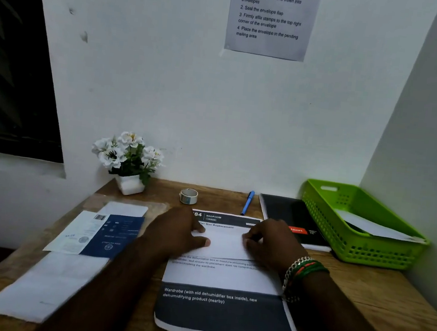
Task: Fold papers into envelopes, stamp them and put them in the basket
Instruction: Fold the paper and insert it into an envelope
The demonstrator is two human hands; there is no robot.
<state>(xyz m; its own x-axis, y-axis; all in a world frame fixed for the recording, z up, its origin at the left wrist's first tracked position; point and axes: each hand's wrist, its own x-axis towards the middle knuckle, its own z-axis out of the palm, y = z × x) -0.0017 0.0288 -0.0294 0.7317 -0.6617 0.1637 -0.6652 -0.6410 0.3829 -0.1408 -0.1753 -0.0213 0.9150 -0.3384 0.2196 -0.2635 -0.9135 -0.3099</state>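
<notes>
A white folded paper [224,242] lies across the upper part of a printed sheet [223,311] on the wooden desk [376,297]. My left hand [178,232] holds the paper's left end, with the thumb lying on top. At the right end, my right hand [271,242] pinches it with curled fingers; bracelets circle that wrist. The green basket [364,250] stands at the far right against the wall, with a white envelope [372,226] lying inside.
White envelopes [45,284] and a blue-and-white packet [107,234] lie at the left. A small roll [188,196], a blue pen [247,203] and a black notebook [285,212] sit behind the sheet. A flower pot [129,184] stands far left. An instruction sheet [270,20] hangs on the wall.
</notes>
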